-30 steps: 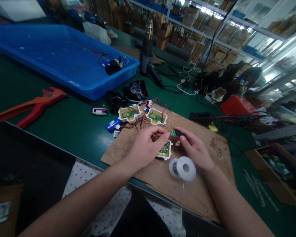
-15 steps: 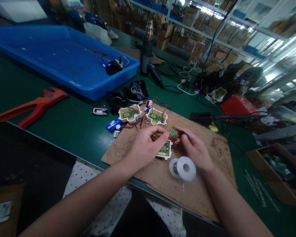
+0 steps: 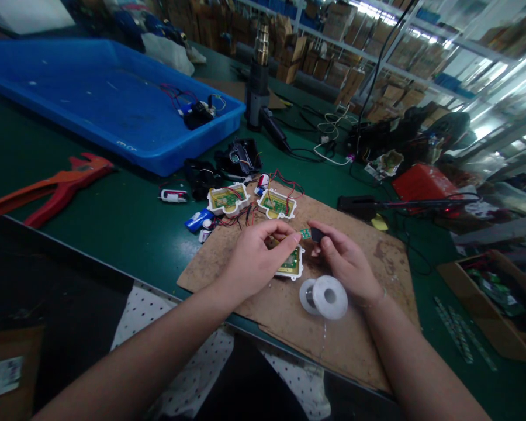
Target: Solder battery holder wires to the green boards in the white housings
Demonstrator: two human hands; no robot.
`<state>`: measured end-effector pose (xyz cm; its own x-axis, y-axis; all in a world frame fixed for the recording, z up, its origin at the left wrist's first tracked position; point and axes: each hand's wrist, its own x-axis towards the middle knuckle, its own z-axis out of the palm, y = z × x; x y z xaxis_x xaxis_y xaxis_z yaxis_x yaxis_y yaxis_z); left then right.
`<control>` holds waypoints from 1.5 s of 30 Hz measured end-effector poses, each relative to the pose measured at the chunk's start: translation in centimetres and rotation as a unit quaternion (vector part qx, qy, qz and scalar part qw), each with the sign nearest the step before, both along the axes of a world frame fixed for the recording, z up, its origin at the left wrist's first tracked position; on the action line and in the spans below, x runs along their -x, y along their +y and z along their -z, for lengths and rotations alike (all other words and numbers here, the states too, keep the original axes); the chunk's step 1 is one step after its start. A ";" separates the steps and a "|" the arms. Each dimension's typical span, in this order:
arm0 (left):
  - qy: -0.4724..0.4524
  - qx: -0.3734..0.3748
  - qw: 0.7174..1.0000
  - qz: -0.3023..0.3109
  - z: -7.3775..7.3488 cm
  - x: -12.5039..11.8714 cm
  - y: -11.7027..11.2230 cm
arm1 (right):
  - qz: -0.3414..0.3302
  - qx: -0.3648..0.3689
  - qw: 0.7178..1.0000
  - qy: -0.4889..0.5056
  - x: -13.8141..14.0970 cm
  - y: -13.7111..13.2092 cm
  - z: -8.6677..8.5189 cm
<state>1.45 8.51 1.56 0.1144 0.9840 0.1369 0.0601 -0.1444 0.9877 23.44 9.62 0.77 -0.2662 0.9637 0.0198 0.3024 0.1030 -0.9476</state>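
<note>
My left hand (image 3: 263, 251) pinches a small green circuit board (image 3: 305, 233) between thumb and forefinger. Facing it, my right hand (image 3: 344, 257) grips a small flat black piece (image 3: 317, 234), whose edge is at or very near the board; whether they touch I cannot tell. Under my left hand lies a white housing with a green board inside (image 3: 293, 263), partly hidden by the fingers. A spool of solder wire (image 3: 328, 297) stands just below my right hand. Two more white housings, one at the left (image 3: 228, 199) and one at the right (image 3: 277, 204), lie beyond with red and black wires.
A brown work board (image 3: 355, 333) covers the green table. Around it are a blue tray (image 3: 158, 158), red-handled pliers (image 3: 65, 187), blue cylindrical cells (image 3: 198, 220), a heat gun (image 3: 258, 88), a soldering iron (image 3: 403, 204) and a cardboard box of green boards (image 3: 486, 316).
The black piece in my right hand has turned to show its flat face and come up against or close to the green circuit board. My left hand keeps its pinch.
</note>
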 end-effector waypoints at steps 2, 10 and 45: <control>0.009 -0.007 1.000 0.005 0.0 0.0 0.0 | 0.001 0.000 1.000 -0.003 0.0 0.0 0.1; 0.011 -0.002 1.000 0.011 -0.2 0.1 -0.1 | -0.005 0.008 1.000 0.004 0.0 -0.1 0.0; -0.017 0.018 1.000 0.011 -0.5 -0.2 -0.1 | -0.057 -0.015 0.997 0.053 -0.1 0.1 0.3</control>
<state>1.62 8.41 2.09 0.1312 0.9856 0.1062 0.0243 -0.1103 0.9936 23.58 9.70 0.42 -0.3687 0.9260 0.0811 0.1858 0.1590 -0.9696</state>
